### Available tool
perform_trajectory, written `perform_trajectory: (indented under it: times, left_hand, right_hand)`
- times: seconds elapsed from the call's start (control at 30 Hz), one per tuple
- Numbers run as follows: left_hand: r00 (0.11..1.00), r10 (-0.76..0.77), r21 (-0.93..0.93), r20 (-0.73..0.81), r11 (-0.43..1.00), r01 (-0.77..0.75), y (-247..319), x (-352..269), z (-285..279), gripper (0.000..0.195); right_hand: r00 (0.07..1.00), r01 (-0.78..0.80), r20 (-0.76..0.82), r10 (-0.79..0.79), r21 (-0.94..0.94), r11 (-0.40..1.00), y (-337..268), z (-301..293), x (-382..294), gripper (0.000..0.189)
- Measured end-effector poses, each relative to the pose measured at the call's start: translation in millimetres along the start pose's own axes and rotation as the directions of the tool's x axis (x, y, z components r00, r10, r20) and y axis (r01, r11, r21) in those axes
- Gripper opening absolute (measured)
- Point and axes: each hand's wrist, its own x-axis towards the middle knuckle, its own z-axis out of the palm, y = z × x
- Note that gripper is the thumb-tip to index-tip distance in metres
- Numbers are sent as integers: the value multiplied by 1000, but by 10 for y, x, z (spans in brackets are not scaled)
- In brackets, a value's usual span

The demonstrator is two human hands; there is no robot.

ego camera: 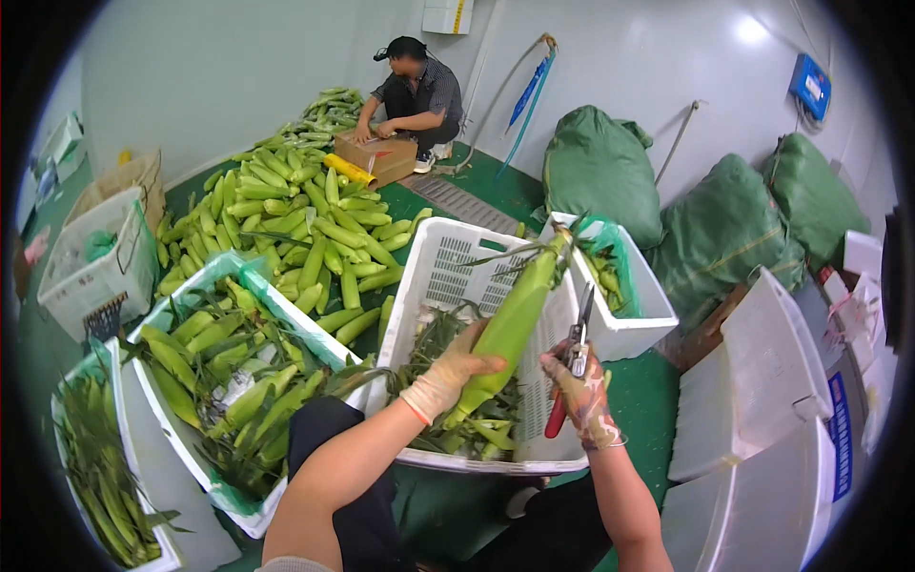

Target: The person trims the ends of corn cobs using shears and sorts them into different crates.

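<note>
Gloved in pale latex, my left hand (457, 368) grips an ear of corn in its husk (516, 314) near the lower end. The ear slants up to the right, with leafy scraps at its stalk end. My right hand (582, 390), in a patterned glove, holds red-handled pruning shears (577, 350), blades pointing up, just right of the ear and apart from it. Beneath both hands stands a white perforated plastic crate (550, 422) containing trimmed leaves and husk pieces (493, 436).
To the left, foam boxes (171, 429) lined with green plastic hold husked-on corn. A large corn pile (286, 207) covers the floor ahead. Beyond it a person (422, 93) squats by a cardboard box (393, 157). Green sacks (600, 171) and stacked foam boxes (743, 457) stand right.
</note>
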Motion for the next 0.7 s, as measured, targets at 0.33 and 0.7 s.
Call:
perform_trajectory:
  times: [0.33, 0.7]
  left_hand:
    - [969, -57, 359, -241, 922, 143, 242, -407, -306, 73]
    - [909, -58, 625, 412, 744, -236, 453, -2046, 1024, 72]
  right_hand:
    - [457, 888, 669, -586, -304, 346, -1966, -56, -696, 58]
    - [464, 885, 699, -544, -336, 323, -2184, 48, -1336, 56]
